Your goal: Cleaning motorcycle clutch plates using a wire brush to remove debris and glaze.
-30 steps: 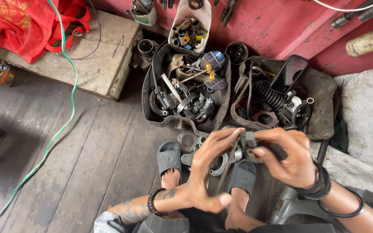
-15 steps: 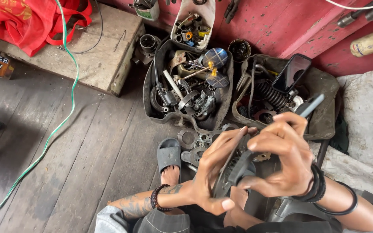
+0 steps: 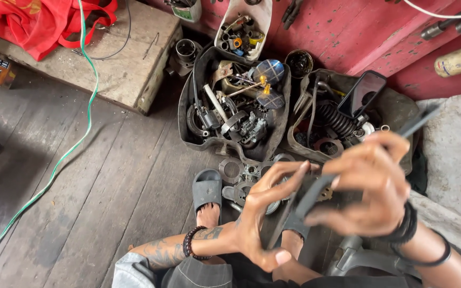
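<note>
Down on the dark plank floor: two black tubs of greasy parts sit side by side, loose sprockets just before them, a green cable snaking across, a wooden block alongside.

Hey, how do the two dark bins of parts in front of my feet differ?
The left bin is piled full with pale metal parts, a rod and a round blue-grey piece on top. The right bin looks looser: a black coiled spring, dark rings, and a black rectangular mirror standing up out of it. The left bin sits beside the wooden block; the right bin sits by the grey slab. Both are dark, soft-sided, open-topped, against the red wall.
</note>
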